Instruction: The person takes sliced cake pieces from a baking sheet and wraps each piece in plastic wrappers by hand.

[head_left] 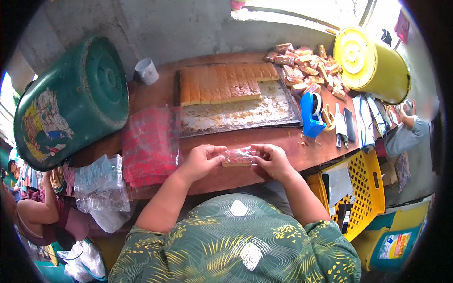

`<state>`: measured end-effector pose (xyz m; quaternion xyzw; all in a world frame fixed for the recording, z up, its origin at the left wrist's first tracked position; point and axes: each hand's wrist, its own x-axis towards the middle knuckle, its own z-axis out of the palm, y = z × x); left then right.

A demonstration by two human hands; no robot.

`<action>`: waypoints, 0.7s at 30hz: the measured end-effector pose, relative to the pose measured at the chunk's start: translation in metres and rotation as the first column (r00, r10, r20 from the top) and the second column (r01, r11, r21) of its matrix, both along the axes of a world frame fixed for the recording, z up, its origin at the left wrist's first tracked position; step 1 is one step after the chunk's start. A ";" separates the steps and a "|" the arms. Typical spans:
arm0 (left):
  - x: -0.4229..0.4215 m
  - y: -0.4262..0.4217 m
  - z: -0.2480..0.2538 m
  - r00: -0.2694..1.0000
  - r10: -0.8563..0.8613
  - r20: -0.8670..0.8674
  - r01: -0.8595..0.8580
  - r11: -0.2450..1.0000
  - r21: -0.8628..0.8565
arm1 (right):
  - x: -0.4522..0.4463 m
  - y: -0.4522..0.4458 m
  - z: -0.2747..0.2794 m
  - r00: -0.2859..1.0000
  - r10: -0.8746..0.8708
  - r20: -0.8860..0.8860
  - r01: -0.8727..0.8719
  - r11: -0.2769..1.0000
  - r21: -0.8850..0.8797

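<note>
Between my hands, over the near edge of the wooden table, is a slice of cake in clear, red-printed plastic wrap (238,158). The fingers and thumb of my left hand (204,159) pinch its left end. At its right end, my right hand (274,160) grips in the same way. Just beyond lies a baking tray (222,118) holding a block of sponge cake (224,84) cut into strips, with bare, crumb-covered metal at the front. A stack of red-printed plastic sheets (150,146) lies left of my left hand.
Wrapped slices (306,66) are heaped at the back right beside a yellow bucket (373,63). A blue tape dispenser (311,114) stands right of the tray. To the left are a green bin (71,101) and white mug (146,71). A yellow crate (365,188) sits low right. People are at both sides.
</note>
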<state>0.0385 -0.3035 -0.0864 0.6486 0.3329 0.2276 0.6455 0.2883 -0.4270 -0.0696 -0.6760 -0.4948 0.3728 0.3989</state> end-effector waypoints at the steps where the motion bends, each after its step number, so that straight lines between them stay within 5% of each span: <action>1: -0.001 -0.001 0.002 0.995 0.029 -0.100 -0.006 0.975 0.222 | 0.001 0.000 -0.003 0.995 -0.009 0.097 0.004 0.999 0.049; 3: -0.006 0.000 0.011 0.954 0.150 -0.260 0.047 0.781 0.623 | 0.006 0.001 -0.014 0.971 -0.010 0.238 -0.034 0.984 0.177; 6: -0.012 -0.013 0.027 0.925 0.213 -0.316 0.128 0.606 0.785 | 0.022 -0.004 -0.032 0.917 -0.001 0.398 -0.135 0.940 0.314; 12: -0.016 -0.008 0.013 0.850 0.280 -0.447 0.145 0.691 0.708 | 0.023 0.000 -0.019 0.764 -0.014 0.646 -0.098 0.986 0.137; 15: -0.008 -0.009 0.007 0.908 0.325 -0.263 0.016 0.601 0.799 | 0.019 0.003 -0.021 0.729 -0.071 0.681 -0.080 0.979 0.188; 18: -0.011 -0.008 0.007 0.863 0.161 -0.479 0.296 0.607 0.737 | 0.016 -0.005 -0.030 0.657 0.013 0.754 -0.227 0.957 0.182; 19: -0.013 -0.015 0.004 0.871 0.203 -0.447 0.309 0.481 0.820 | 0.011 -0.012 -0.026 0.646 0.038 0.763 -0.251 0.954 0.164; 21: -0.013 -0.036 0.012 0.883 0.235 -0.407 0.276 0.440 0.854 | -0.003 -0.027 -0.017 0.592 0.045 0.805 -0.263 0.954 0.140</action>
